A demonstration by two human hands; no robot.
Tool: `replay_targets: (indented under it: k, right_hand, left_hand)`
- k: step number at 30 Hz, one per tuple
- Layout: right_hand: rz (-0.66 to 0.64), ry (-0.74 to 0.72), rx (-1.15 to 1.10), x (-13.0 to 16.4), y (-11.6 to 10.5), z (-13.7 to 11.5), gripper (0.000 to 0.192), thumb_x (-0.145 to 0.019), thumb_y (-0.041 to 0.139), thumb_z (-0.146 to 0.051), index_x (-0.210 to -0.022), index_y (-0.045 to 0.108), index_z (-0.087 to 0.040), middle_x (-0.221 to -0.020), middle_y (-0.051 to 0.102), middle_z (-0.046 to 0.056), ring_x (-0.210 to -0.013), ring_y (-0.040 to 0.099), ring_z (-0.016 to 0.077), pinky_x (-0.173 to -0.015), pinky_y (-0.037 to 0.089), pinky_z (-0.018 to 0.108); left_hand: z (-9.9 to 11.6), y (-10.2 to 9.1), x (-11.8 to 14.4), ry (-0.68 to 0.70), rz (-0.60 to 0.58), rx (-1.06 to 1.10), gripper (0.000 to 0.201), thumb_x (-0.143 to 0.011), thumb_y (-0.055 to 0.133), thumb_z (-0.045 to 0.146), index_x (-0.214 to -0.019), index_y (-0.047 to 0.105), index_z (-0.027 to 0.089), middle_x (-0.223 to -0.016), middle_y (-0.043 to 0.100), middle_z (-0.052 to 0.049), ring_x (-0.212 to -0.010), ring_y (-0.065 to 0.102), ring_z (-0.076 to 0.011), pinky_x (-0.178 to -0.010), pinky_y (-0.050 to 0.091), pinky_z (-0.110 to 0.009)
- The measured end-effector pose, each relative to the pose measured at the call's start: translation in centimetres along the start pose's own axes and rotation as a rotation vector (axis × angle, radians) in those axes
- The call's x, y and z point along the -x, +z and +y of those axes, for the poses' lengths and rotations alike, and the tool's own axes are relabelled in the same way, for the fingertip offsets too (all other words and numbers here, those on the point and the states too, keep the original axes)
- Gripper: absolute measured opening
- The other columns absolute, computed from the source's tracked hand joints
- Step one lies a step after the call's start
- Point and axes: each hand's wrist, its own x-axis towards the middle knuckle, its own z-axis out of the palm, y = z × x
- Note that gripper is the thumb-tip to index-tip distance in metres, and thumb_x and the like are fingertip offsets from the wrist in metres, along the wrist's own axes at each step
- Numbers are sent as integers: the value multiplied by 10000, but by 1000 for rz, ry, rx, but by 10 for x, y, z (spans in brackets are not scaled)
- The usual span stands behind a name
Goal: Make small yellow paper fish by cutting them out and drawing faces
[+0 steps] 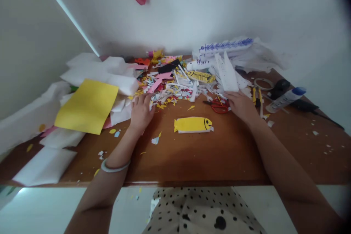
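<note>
A finished-looking yellow paper fish [193,124], with eye and mouth drawn on, is laid flat on the wooden table [219,161], apart from both hands. Behind the fish, a heap of paper scraps [175,87] is spread uncleared. The left hand [141,111] is pressed flat and open on the heap's near edge, behind and left of the fish; nothing is gripped. The right hand [241,106] is rested open beside red scissors [219,106], behind and right of the fish; whether anything is held cannot be told.
</note>
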Motion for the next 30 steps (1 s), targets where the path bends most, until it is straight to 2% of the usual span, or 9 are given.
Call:
replay_targets:
  k: [5, 10, 16, 20, 22, 24, 27, 30]
  right_hand:
    - [-68, 65, 85, 1, -5, -2, 322, -887, 468, -175, -1086, 721, -169, -1170, 700, 95, -1055, 612, 278, -886, 492, 400]
    - [-87, 136, 82, 4, -6, 0, 347, -863, 441, -117, -1073, 708, -184, -1112, 710, 96, -997, 632, 277, -784, 487, 370]
    - [-105, 193, 124, 5, -7, 0, 321, -811, 454, -94, -1037, 657, -199, -1067, 694, 98, -960, 621, 274, -737, 461, 349]
    - [-87, 188, 95, 2, -11, -2, 270, -800, 500, -146, -1031, 627, -205, -1020, 699, 102, -920, 626, 281, -716, 466, 355]
    - [-97, 157, 4, -1, -14, -6, 266, -818, 499, -164, -1045, 629, -208, -1006, 710, 99, -926, 638, 278, -747, 485, 363]
    - [-108, 111, -105, -3, -16, -12, 289, -848, 485, -184, -1097, 627, -218, -1039, 716, 90, -958, 649, 271, -798, 502, 374]
    - [-94, 56, -235, -4, -17, -21, 366, -883, 473, -214, -1227, 592, -250, -1177, 692, 73, -997, 654, 258, -852, 513, 395]
    - [-33, 61, -356, -4, -16, -29, 420, -902, 466, -228, -1312, 546, -272, -1240, 665, 66, -959, 663, 233, -840, 523, 383]
  left_hand:
    - [1, 0, 0, 30, -17, 12, 427, -912, 486, 269, -1331, 524, 200, -1285, 580, -114, -1164, 502, -324, -971, 404, -457]
    - [1, 5, 2, 78, -65, 48, 297, -916, 480, 259, -1173, 624, 223, -1196, 628, -85, -1167, 508, -308, -976, 395, -458]
    - [3, 4, 1, 69, -23, 74, 382, -913, 495, 272, -1281, 545, 182, -1272, 585, -130, -1199, 495, -332, -985, 401, -486]
    - [7, -3, 2, 73, 7, 259, 406, -917, 503, 301, -1299, 495, 163, -1236, 599, -136, -1178, 526, -309, -1018, 410, -479]
    - [14, -8, 5, 131, -56, 434, 415, -941, 463, 303, -1332, 452, 165, -1256, 593, -133, -1172, 544, -271, -1032, 421, -454]
    - [26, -12, 12, 219, -191, 576, 443, -951, 460, 338, -1369, 417, 197, -1342, 547, -124, -1229, 524, -249, -1056, 419, -429]
    - [47, -15, 22, 348, -361, 624, 705, -855, 622, 415, -1451, 310, 205, -1435, 466, -141, -1326, 443, -287, -1115, 365, -463]
    - [62, -13, 29, 377, -457, 615, 844, -781, 709, 428, -1473, 275, 215, -1403, 499, -133, -1298, 462, -301, -1101, 374, -478]
